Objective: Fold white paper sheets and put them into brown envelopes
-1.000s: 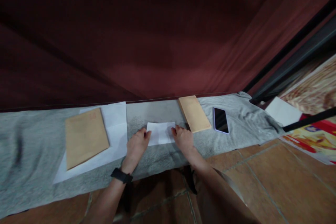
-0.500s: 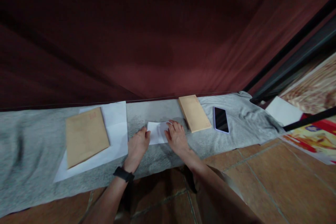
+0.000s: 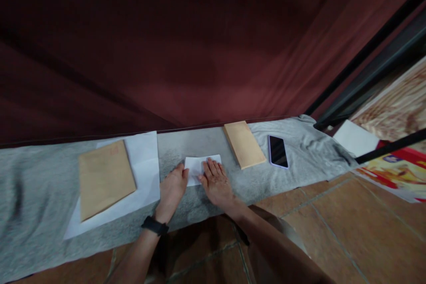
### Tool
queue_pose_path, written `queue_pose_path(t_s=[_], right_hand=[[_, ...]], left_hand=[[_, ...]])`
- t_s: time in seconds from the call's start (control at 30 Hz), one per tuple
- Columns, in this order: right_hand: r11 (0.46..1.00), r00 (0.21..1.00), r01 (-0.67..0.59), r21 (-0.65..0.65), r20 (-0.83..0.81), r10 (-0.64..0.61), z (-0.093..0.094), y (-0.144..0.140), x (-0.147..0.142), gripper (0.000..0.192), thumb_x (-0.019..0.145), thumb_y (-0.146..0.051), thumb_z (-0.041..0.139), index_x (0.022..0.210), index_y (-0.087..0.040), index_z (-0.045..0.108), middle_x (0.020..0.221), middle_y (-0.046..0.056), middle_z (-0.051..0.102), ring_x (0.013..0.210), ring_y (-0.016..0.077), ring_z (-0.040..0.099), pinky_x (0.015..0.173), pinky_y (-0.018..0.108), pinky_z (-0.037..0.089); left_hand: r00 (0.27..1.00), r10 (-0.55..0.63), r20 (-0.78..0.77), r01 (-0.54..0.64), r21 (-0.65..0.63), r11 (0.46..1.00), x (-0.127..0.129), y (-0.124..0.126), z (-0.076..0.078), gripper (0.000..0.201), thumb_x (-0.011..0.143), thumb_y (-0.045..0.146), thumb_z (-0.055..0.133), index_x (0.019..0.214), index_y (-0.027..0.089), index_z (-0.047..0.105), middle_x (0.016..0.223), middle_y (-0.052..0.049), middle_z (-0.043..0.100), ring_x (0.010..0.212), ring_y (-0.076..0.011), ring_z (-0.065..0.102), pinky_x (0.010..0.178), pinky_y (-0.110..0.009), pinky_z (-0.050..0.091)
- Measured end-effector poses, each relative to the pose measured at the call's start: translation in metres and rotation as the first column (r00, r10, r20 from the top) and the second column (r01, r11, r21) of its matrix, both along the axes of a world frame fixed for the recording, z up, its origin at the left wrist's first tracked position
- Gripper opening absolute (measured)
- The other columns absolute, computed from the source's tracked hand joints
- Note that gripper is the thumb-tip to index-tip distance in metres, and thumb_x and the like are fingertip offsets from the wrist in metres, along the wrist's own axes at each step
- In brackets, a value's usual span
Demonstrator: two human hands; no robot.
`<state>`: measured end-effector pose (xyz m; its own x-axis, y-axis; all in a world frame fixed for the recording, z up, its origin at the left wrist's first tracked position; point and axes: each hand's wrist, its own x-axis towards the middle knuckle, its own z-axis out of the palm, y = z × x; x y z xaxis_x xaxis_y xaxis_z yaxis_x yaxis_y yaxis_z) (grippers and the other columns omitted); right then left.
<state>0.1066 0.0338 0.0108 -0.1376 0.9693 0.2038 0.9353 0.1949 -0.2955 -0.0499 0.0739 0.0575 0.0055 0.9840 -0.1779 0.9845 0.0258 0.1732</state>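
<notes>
A small folded sheet of white paper (image 3: 193,169) lies on the grey cloth in front of me. My left hand (image 3: 173,186), with a black band on its wrist, grips the paper's left edge between thumb and curled fingers. Across the right half of the paper, my right hand (image 3: 217,184) rests flat with its fingers stretched out. That hand covers part of the sheet, including its lower right corner.
Left of my hands, a brown envelope (image 3: 105,179) lies on larger white paper (image 3: 148,164). A stack of brown envelopes (image 3: 244,144) and a phone (image 3: 278,151) sit to the right. Grey cloth (image 3: 196,140) runs along a dark red curtain (image 3: 199,62). Black bars (image 3: 366,60) stand at right.
My right hand has slid left from the paper's right edge and flattened onto it. The left hand stays at the left edge. The view has shifted slightly.
</notes>
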Motion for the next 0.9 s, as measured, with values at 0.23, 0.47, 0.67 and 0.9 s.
queue_pose_path(t_s=[0.23, 0.47, 0.67, 0.9], right_hand=[[0.997, 0.998, -0.062, 0.038, -0.014, 0.063, 0.004, 0.001, -0.004, 0.054, 0.107, -0.038, 0.036, 0.153, -0.011, 0.041, 0.161, 0.012, 0.037, 0.150, 0.0238, 0.033, 0.122, 0.043, 0.030], [0.998, 1.000, 0.015, 0.069, 0.014, -0.016, -0.012, 0.002, -0.008, 0.055, 0.106, -0.039, 0.037, 0.152, -0.009, 0.042, 0.158, 0.015, 0.041, 0.148, 0.0257, 0.036, 0.121, 0.044, 0.031], [0.994, 0.997, 0.065, 0.086, 0.041, -0.069, -0.015, 0.002, -0.010, 0.054, 0.105, -0.035, 0.040, 0.153, -0.009, 0.040, 0.159, 0.016, 0.038, 0.148, 0.0269, 0.035, 0.121, 0.045, 0.030], [0.991, 0.995, 0.079, 0.107, 0.048, -0.085, -0.019, 0.000, -0.010, 0.055, 0.105, -0.035, 0.041, 0.153, -0.009, 0.040, 0.160, 0.016, 0.035, 0.149, 0.0278, 0.034, 0.120, 0.044, 0.030]], left_hand=[[0.999, -0.009, -0.037, 0.008, -0.021, 1.000, 0.000, 0.000, 0.002, 0.033, 0.103, 0.036, 0.036, 0.115, 0.020, 0.062, 0.099, -0.010, 0.077, 0.092, -0.0246, 0.074, 0.072, -0.031, 0.052], [0.995, -0.004, -0.097, 0.009, 0.048, 0.999, 0.003, -0.004, -0.003, 0.038, 0.104, 0.036, 0.031, 0.118, 0.018, 0.061, 0.094, -0.012, 0.077, 0.088, -0.0269, 0.075, 0.070, -0.032, 0.053], [0.995, -0.014, -0.102, 0.024, 0.098, 0.995, 0.004, -0.005, -0.004, 0.040, 0.104, 0.036, 0.029, 0.119, 0.017, 0.062, 0.089, -0.013, 0.077, 0.085, -0.0277, 0.075, 0.070, -0.033, 0.054], [0.995, 0.015, -0.101, -0.004, 0.114, 0.994, 0.007, -0.008, -0.003, 0.038, 0.103, 0.036, 0.031, 0.120, 0.016, 0.059, 0.086, -0.013, 0.076, 0.080, -0.0289, 0.075, 0.068, -0.035, 0.054]])
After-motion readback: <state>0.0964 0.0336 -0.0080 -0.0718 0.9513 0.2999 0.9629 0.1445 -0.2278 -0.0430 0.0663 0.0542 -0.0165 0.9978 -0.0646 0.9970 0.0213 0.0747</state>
